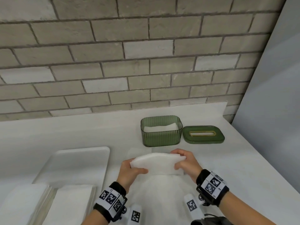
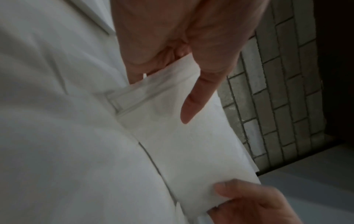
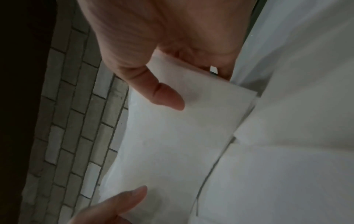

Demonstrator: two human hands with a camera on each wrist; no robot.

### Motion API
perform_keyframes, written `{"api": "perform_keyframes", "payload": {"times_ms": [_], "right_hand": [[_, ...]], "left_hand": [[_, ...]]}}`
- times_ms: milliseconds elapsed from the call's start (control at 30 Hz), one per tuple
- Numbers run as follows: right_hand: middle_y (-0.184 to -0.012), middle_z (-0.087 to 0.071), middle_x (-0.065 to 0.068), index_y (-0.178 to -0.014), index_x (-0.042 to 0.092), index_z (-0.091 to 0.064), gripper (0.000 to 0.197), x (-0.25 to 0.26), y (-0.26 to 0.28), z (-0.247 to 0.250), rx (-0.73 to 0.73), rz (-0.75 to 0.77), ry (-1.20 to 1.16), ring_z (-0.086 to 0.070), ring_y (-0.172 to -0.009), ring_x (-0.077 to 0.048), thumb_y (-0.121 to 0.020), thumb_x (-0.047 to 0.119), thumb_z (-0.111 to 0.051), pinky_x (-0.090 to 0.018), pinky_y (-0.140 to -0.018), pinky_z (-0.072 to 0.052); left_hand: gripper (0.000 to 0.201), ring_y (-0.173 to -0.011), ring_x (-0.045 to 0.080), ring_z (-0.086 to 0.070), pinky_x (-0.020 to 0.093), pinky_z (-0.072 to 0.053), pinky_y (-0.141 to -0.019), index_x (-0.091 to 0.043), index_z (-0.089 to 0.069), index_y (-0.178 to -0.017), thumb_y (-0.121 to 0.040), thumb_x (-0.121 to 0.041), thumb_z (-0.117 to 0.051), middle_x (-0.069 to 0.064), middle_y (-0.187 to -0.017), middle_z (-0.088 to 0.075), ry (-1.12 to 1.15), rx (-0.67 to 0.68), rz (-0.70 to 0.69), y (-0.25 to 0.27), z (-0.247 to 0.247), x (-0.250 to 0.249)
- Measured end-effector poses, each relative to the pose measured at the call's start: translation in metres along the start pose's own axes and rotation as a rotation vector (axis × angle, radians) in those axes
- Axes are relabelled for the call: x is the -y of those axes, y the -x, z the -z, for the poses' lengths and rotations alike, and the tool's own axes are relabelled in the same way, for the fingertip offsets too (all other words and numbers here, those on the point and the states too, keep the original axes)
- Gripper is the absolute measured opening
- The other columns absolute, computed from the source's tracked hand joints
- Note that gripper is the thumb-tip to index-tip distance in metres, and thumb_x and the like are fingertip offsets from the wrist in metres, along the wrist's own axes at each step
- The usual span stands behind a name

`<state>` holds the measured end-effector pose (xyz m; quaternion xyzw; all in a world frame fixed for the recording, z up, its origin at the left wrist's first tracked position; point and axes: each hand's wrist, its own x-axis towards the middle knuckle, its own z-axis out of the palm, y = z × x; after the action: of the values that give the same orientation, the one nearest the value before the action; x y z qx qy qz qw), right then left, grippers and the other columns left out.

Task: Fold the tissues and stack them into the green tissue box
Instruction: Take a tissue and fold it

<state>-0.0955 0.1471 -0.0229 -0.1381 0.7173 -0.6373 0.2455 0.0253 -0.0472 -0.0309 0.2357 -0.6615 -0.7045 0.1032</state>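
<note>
A folded white tissue (image 1: 159,162) is held in the air above the counter, just short of the green tissue box (image 1: 161,131). My left hand (image 1: 129,171) pinches its left end, thumb on top. My right hand (image 1: 185,163) pinches its right end. In the left wrist view the tissue (image 2: 187,136) runs from my left hand (image 2: 184,63) down to my right hand (image 2: 249,201). In the right wrist view my right hand (image 3: 164,57) has its thumb lying on the tissue (image 3: 172,144). The box stands open with white tissues inside.
The box's green lid (image 1: 203,134) with a gold-rimmed slot lies right of the box. A white tray (image 1: 81,161) sits at the left, with flat tissues (image 1: 69,203) at its near end. A brick wall (image 1: 129,54) backs the white counter (image 1: 65,133).
</note>
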Motion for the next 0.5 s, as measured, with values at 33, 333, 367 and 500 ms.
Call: {"api": "perform_keyframes", "payload": {"times_ms": [33, 333, 367, 500], "right_hand": [[-0.080, -0.059, -0.003, -0.080, 0.014, -0.067, 0.043, -0.001, 0.000, -0.003, -0.002, -0.005, 0.001, -0.054, -0.074, -0.018, -0.043, -0.002, -0.056, -0.019, -0.054, -0.045], [-0.080, -0.068, -0.002, -0.077, 0.011, -0.066, 0.035, 0.014, 0.004, 0.003, 0.010, 0.137, -0.122, -0.061, -0.072, -0.013, -0.048, -0.006, -0.059, -0.024, -0.060, -0.049], [-0.079, -0.067, -0.004, -0.078, 0.010, -0.065, 0.036, 0.010, 0.004, 0.008, 0.005, 0.110, -0.114, -0.061, -0.070, -0.014, -0.047, -0.006, -0.057, -0.024, -0.057, -0.048], [-0.075, -0.059, -0.008, -0.081, 0.010, -0.067, 0.042, -0.009, 0.002, 0.014, -0.026, -0.038, -0.005, -0.055, -0.069, -0.022, -0.043, -0.003, -0.054, -0.025, -0.052, -0.043]], "left_hand": [[0.043, -0.081, 0.028, -0.068, 0.031, -0.056, -0.071, 0.000, -0.073, -0.090, -0.048, 0.002, -0.078, 0.012, -0.086, -0.074, -0.005, 0.001, 0.005, 0.000, -0.004, 0.001], [0.061, -0.091, 0.011, -0.069, 0.021, -0.053, -0.069, -0.007, -0.075, -0.104, -0.048, 0.008, -0.055, 0.002, -0.103, -0.076, 0.112, 0.057, -0.169, 0.006, -0.011, -0.011], [0.061, -0.092, 0.011, -0.069, 0.020, -0.054, -0.070, -0.007, -0.075, -0.104, -0.048, 0.009, -0.055, 0.003, -0.103, -0.076, 0.122, 0.060, -0.157, 0.006, -0.007, -0.009], [0.051, -0.080, 0.019, -0.069, 0.025, -0.055, -0.065, -0.010, -0.076, -0.093, -0.047, 0.007, -0.060, 0.007, -0.091, -0.077, 0.102, 0.016, -0.057, 0.006, -0.007, 0.004]]}}
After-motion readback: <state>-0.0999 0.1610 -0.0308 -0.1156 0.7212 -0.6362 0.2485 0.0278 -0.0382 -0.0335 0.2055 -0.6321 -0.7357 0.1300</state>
